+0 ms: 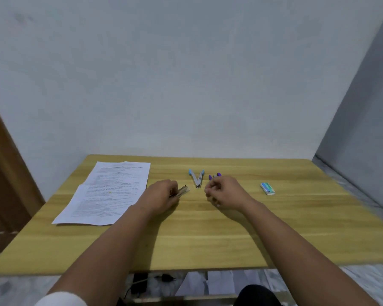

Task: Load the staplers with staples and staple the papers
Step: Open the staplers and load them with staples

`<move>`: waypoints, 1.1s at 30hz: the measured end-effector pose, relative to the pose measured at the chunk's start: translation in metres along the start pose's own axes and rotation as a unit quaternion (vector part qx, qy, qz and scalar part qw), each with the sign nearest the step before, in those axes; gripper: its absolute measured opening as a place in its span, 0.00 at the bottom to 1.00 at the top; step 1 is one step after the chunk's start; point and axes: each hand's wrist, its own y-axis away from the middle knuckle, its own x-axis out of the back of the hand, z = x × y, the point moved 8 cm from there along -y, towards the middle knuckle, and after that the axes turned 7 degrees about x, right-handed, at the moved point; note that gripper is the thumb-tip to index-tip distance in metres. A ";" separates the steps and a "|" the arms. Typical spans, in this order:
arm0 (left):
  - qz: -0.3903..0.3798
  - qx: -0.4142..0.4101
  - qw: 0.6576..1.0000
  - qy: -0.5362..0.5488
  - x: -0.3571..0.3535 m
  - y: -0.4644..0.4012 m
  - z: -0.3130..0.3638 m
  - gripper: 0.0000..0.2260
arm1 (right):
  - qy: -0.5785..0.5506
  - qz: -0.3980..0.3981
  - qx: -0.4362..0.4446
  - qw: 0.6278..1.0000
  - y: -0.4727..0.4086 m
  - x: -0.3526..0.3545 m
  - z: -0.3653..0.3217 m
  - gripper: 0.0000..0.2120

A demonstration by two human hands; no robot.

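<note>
A blue stapler (196, 178) lies swung open in a V on the wooden table (208, 239), between my two hands. My left hand (161, 194) is closed on a small tan staple box (184, 191) that sticks out past the fingers. My right hand (221, 192) has its fingers curled together just right of the open stapler; whether it pinches anything is too small to tell. A purple stapler (215, 175) lies right behind that hand, partly hidden by it. Printed papers (111, 193) lie on the table to the left.
A second small green and white staple box (267, 188) lies at the right of the table. A wall stands right behind the table's far edge. A brown door frame (7, 173) is at the left. Cables and a plug lie on the floor under the near edge.
</note>
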 end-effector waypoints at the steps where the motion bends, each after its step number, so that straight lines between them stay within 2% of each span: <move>1: 0.000 -0.002 1.000 0.005 0.000 0.001 -0.001 0.04 | 0.024 -0.011 0.016 1.000 -0.004 -0.007 -0.005 0.05; 8: -0.027 -0.024 0.999 0.037 0.000 0.006 -0.006 0.06 | 0.167 -0.088 0.141 0.972 -0.024 -0.046 -0.048 0.03; 12: -0.018 -0.029 0.999 0.012 0.003 0.008 -0.005 0.07 | 0.199 -0.155 0.163 0.954 -0.028 -0.062 -0.052 0.05; 17: -0.028 -0.036 0.999 -0.004 0.004 0.008 -0.003 0.06 | 0.198 -0.158 0.170 0.952 -0.029 -0.061 -0.048 0.07; 26: -0.041 -0.036 0.999 -0.006 0.004 0.006 -0.003 0.05 | 0.128 -0.160 0.149 0.967 -0.042 -0.062 -0.039 0.05; 33: -0.041 -0.039 0.998 0.005 0.005 0.008 -0.002 0.06 | -0.017 -0.148 0.063 0.987 -0.051 -0.060 -0.021 0.02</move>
